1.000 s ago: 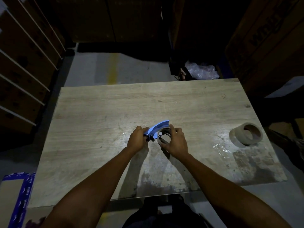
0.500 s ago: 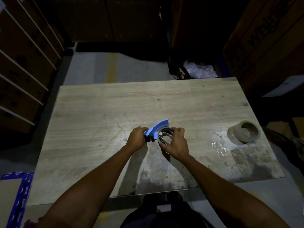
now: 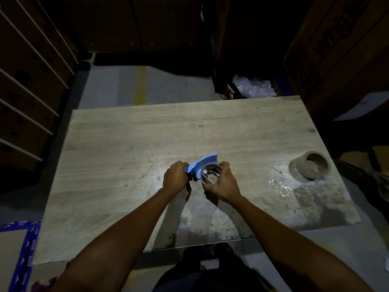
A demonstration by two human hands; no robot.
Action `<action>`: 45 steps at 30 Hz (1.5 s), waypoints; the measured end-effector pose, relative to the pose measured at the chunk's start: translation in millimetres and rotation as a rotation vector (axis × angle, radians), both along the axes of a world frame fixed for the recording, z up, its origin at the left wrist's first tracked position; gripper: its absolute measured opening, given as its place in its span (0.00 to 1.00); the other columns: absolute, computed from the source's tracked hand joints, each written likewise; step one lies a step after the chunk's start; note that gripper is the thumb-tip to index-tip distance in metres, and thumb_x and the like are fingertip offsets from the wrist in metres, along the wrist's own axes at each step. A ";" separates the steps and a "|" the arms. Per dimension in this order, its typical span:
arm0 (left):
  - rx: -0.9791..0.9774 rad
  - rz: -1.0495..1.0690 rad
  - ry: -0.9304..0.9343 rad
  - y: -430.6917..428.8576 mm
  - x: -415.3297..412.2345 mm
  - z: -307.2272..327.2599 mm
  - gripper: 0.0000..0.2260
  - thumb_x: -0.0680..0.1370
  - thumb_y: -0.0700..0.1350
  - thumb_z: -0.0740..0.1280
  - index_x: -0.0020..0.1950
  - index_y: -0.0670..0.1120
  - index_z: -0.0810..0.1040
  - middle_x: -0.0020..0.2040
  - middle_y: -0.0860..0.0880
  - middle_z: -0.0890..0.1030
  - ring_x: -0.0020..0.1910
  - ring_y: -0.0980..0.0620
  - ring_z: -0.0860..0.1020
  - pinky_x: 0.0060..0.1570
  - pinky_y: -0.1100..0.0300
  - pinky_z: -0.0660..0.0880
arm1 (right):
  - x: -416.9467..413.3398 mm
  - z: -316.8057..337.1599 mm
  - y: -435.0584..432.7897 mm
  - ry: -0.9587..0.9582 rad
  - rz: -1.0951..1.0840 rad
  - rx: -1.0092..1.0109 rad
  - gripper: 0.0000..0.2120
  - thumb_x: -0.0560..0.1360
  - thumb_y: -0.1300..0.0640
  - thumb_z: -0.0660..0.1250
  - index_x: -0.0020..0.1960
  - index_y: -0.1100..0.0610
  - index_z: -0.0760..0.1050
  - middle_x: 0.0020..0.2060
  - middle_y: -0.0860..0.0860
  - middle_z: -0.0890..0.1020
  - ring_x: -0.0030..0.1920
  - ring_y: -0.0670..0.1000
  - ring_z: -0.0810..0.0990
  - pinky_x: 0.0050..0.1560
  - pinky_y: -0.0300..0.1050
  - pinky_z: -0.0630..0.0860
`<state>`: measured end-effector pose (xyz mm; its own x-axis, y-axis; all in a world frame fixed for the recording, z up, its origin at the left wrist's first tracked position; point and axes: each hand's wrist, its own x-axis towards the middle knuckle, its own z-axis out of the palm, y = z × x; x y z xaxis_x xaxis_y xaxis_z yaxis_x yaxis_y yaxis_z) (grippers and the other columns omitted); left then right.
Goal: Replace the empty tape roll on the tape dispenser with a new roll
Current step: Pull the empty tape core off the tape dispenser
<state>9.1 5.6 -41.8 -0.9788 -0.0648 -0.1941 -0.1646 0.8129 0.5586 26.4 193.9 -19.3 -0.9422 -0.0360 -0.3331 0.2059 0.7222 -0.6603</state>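
A blue tape dispenser [image 3: 202, 164] lies at the middle of the wooden table [image 3: 126, 144]. My left hand [image 3: 175, 178] is closed around its handle end. My right hand [image 3: 223, 182] wraps its fingers round the empty tape roll [image 3: 208, 174], a thin grey ring sitting on the dispenser's hub. Part of the ring and the dispenser's underside are hidden by my fingers. A fuller roll of tape [image 3: 309, 167] lies flat near the table's right edge, well clear of both hands.
A crumpled scrap of clear film [image 3: 280, 186] lies between my right hand and the fuller roll. Cardboard boxes [image 3: 336, 49] stand at the right, shelving [image 3: 27, 81] at the left, and a bag of plastic wrap [image 3: 254, 87] behind the table.
Both hands have kept their hold on the dispenser and the ring with only slight shifts. The whole scene sits a little lower and more to the left as my head has moved.
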 end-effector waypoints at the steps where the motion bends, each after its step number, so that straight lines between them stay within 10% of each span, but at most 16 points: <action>1: 0.027 0.027 0.009 -1.5 -0.9 -0.9 0.09 0.73 0.37 0.66 0.48 0.45 0.84 0.44 0.46 0.83 0.42 0.45 0.79 0.37 0.54 0.74 | -0.7 1.7 0.1 -0.004 -0.009 0.003 0.40 0.59 0.41 0.75 0.62 0.49 0.58 0.60 0.52 0.77 0.55 0.53 0.80 0.52 0.51 0.80; 12: 1.339 0.698 -0.317 -3.7 1.2 19.8 0.08 0.73 0.38 0.69 0.52 0.42 0.80 0.47 0.42 0.82 0.43 0.40 0.81 0.47 0.49 0.76 | -13.8 33.1 7.9 0.002 -0.150 -0.138 0.37 0.66 0.39 0.77 0.63 0.52 0.59 0.56 0.51 0.77 0.51 0.53 0.79 0.47 0.45 0.74; 20: 1.690 0.648 -0.450 21.3 18.2 28.0 0.25 0.70 0.44 0.73 0.65 0.36 0.77 0.61 0.36 0.80 0.58 0.39 0.78 0.68 0.42 0.68 | -7.8 46.5 -20.3 -0.111 -0.238 -0.480 0.30 0.69 0.47 0.76 0.61 0.55 0.63 0.57 0.56 0.76 0.52 0.53 0.80 0.46 0.51 0.83; 30: 1.534 0.663 -0.334 18.2 10.1 43.6 0.19 0.80 0.50 0.63 0.66 0.40 0.75 0.60 0.37 0.81 0.55 0.40 0.80 0.56 0.46 0.77 | -1.8 63.9 -30.2 -0.095 -0.173 -0.540 0.37 0.62 0.31 0.63 0.62 0.54 0.69 0.54 0.51 0.78 0.50 0.51 0.80 0.37 0.45 0.79; 35: 1.369 0.644 -0.262 15.6 10.3 44.4 0.08 0.82 0.48 0.61 0.54 0.48 0.78 0.50 0.43 0.83 0.46 0.43 0.80 0.51 0.47 0.77 | -3.9 65.4 -22.6 0.044 -0.291 -0.540 0.29 0.67 0.33 0.63 0.59 0.52 0.69 0.51 0.55 0.80 0.43 0.53 0.81 0.30 0.43 0.75; 45: 1.312 0.643 -0.380 17.5 12.1 46.4 0.14 0.81 0.53 0.62 0.60 0.46 0.79 0.53 0.42 0.83 0.48 0.42 0.81 0.49 0.49 0.77 | -2.6 55.2 -31.3 -0.117 -0.429 -0.647 0.29 0.70 0.37 0.65 0.61 0.56 0.69 0.58 0.56 0.77 0.54 0.55 0.80 0.36 0.46 0.80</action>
